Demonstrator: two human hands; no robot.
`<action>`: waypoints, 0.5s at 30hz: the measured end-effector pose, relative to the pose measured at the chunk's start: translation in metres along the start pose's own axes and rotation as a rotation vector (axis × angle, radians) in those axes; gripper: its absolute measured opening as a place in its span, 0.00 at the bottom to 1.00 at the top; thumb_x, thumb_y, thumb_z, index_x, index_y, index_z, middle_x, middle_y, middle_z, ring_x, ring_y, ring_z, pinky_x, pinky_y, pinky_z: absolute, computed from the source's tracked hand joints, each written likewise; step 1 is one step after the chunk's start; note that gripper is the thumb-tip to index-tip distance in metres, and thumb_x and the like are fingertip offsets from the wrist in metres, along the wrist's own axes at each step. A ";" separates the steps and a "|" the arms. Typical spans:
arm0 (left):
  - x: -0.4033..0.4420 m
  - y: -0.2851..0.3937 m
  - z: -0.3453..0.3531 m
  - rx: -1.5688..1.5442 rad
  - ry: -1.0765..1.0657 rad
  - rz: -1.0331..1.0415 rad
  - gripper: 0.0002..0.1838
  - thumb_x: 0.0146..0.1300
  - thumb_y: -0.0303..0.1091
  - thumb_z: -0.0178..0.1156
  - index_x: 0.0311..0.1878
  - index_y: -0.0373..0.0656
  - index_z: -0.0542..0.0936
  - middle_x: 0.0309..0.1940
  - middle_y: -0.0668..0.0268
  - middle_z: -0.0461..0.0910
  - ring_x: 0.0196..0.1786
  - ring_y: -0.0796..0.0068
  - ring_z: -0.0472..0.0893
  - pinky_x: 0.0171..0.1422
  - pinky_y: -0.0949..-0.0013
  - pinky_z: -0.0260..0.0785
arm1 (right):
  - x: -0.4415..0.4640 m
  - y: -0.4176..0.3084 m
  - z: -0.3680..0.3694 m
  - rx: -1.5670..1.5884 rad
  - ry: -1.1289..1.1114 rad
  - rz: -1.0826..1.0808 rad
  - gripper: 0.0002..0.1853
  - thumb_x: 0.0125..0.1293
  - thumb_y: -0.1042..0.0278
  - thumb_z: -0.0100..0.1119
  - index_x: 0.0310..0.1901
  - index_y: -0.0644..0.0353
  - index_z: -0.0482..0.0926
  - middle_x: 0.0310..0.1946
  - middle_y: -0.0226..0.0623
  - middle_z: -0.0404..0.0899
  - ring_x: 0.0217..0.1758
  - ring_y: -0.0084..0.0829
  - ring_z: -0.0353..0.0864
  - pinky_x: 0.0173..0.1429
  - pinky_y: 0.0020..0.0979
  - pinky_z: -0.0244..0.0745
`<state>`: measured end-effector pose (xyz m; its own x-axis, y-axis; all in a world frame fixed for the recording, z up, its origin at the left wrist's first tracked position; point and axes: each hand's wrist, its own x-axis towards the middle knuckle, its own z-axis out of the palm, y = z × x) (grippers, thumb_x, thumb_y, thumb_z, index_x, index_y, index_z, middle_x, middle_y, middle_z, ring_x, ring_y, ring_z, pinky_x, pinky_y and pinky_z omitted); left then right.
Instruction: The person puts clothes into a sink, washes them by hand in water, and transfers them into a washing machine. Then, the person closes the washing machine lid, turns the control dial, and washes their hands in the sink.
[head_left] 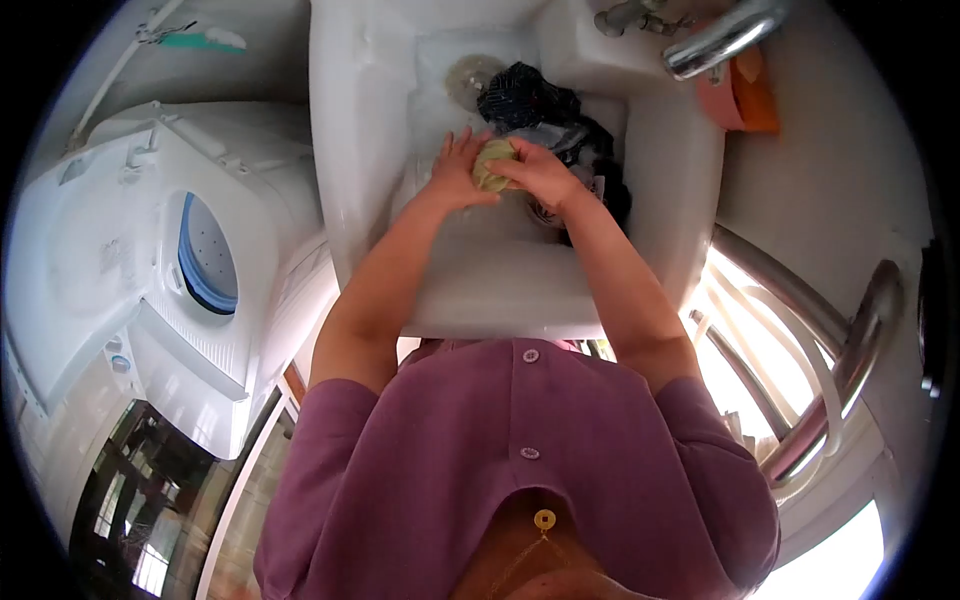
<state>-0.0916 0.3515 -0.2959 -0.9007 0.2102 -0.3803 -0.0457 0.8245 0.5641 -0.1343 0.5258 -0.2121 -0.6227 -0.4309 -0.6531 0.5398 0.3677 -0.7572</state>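
Inside the white sink (350, 150), my right hand (545, 178) grips a bunched, pale yellow-green piece that looks like cloth (493, 165). Its thumb and fingers close over the right side of the bundle. My left hand (463, 172) is against or just beside the bundle's left side, with its fingers spread; whether it presses on the cloth, I cannot tell. Dark wet clothes (530, 100) lie heaped in the basin behind and to the right of my right hand, partly covered by it and its forearm.
A round drain (475, 82) shows at the back of the basin. Above the right rim juts a metal faucet (725, 40), with an orange-pink holder (745, 95) beside it. To the left stands a white washing machine (210, 255). Metal pipes (840, 370) run at the right.
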 end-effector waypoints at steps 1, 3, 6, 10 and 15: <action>0.004 -0.008 -0.005 0.084 0.063 0.149 0.39 0.52 0.42 0.68 0.68 0.49 0.65 0.68 0.60 0.63 0.75 0.54 0.52 0.70 0.41 0.51 | -0.019 -0.028 0.003 0.265 -0.073 -0.072 0.17 0.61 0.60 0.61 0.46 0.63 0.76 0.41 0.37 0.79 0.46 0.31 0.79 0.50 0.31 0.75; 0.000 -0.001 -0.032 0.173 0.130 0.306 0.37 0.53 0.39 0.68 0.67 0.47 0.66 0.65 0.59 0.66 0.73 0.56 0.57 0.68 0.45 0.57 | -0.035 -0.049 -0.008 0.666 -0.130 -0.232 0.14 0.64 0.65 0.58 0.47 0.61 0.76 0.41 0.34 0.79 0.45 0.27 0.79 0.49 0.29 0.76; -0.017 0.038 -0.096 -0.953 -0.048 -0.194 0.31 0.53 0.34 0.67 0.61 0.44 0.71 0.57 0.57 0.74 0.64 0.58 0.70 0.62 0.56 0.66 | -0.046 -0.059 -0.032 0.916 0.113 -0.272 0.17 0.67 0.61 0.55 0.53 0.60 0.72 0.45 0.37 0.77 0.50 0.33 0.78 0.52 0.35 0.74; -0.020 0.084 -0.099 -0.755 0.226 0.150 0.22 0.50 0.26 0.62 0.52 0.39 0.74 0.49 0.52 0.76 0.55 0.53 0.76 0.58 0.60 0.68 | -0.016 0.005 -0.034 0.860 0.063 0.216 0.30 0.67 0.42 0.50 0.58 0.61 0.69 0.54 0.40 0.75 0.57 0.39 0.75 0.62 0.45 0.69; -0.054 0.109 -0.051 -0.339 0.327 0.575 0.23 0.53 0.27 0.59 0.55 0.36 0.71 0.56 0.49 0.73 0.59 0.49 0.73 0.63 0.54 0.65 | -0.021 -0.011 0.002 1.267 -0.314 0.198 0.31 0.64 0.35 0.52 0.49 0.60 0.76 0.43 0.41 0.80 0.45 0.39 0.79 0.56 0.46 0.73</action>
<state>-0.0699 0.4033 -0.1765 -0.9028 0.3489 0.2514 0.3889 0.4126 0.8238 -0.1262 0.5294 -0.1895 -0.4083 -0.6941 -0.5928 0.8654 -0.5010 -0.0095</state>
